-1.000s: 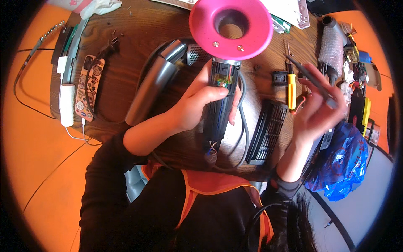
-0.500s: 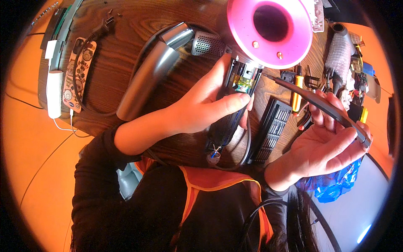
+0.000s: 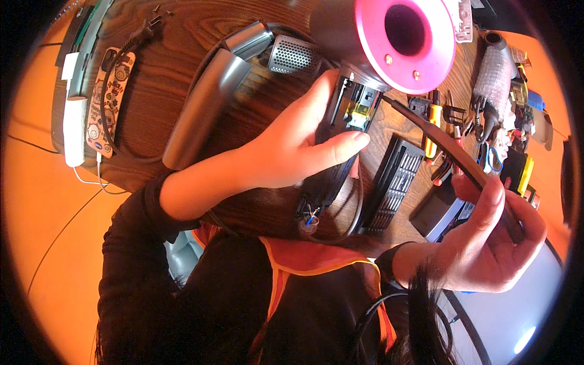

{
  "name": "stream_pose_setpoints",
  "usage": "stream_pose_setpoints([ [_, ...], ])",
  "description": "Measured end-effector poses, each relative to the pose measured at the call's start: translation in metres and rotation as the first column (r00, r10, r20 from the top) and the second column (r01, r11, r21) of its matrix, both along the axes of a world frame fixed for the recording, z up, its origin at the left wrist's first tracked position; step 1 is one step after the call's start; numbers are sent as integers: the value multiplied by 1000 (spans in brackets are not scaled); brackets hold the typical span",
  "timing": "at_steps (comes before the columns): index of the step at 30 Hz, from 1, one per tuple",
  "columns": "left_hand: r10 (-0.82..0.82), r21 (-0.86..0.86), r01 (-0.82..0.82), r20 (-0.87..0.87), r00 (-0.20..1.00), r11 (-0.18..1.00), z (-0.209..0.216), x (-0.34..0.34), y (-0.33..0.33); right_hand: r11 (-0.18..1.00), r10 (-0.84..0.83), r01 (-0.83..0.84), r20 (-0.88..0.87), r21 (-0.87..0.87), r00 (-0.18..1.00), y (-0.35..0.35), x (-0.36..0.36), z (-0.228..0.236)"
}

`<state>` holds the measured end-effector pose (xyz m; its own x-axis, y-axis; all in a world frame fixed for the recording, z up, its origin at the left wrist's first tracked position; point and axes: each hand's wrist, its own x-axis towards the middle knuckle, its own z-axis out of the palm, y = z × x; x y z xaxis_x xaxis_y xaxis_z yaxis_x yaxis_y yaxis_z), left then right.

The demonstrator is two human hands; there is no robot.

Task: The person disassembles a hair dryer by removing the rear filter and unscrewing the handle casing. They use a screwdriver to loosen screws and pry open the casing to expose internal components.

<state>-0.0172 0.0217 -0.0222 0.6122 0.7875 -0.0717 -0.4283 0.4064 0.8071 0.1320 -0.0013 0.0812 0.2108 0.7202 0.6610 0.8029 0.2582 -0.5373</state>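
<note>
My left hand [image 3: 298,143] is closed round the handle of a hair dryer [image 3: 372,52] with a pink ring on its head. The handle is open at the front. A green and yellow circuit part [image 3: 360,115] shows inside, above my thumb. Thin wires [image 3: 311,218] stick out at the handle's lower end. My right hand [image 3: 486,243] grips a long dark tool [image 3: 447,143] with a thin tip; its exact kind is unclear. The tip sits beside the top of the handle, just under the head; whether it touches cannot be made out.
Left of the dryer lie a grey tube [image 3: 210,112] and a perforated metal cylinder [image 3: 292,55]. Further left is a phone in a patterned case [image 3: 112,103]. A screwdriver bit set [image 3: 401,182], a yellow-handled tool [image 3: 434,121] and a bubble-wrapped item [image 3: 491,79] lie to the right.
My right hand has moved down, with its fingers curled more round the tool. The dryer's head has turned a little to the right. A dark box beside my right hand has come into sight.
</note>
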Motion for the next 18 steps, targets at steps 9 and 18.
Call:
stream_pose_setpoints([
  [9, 62, 132, -47, -110, 992, 990, -3, 4, -3, 906, -25, 1, -51, -424, 998, 2, -1, 23],
  [18, 16, -145, 12, 189, 982, 989, 0, 0, -2, 906, -84, 6, -165, -423, 983, 0, 4, 23],
])
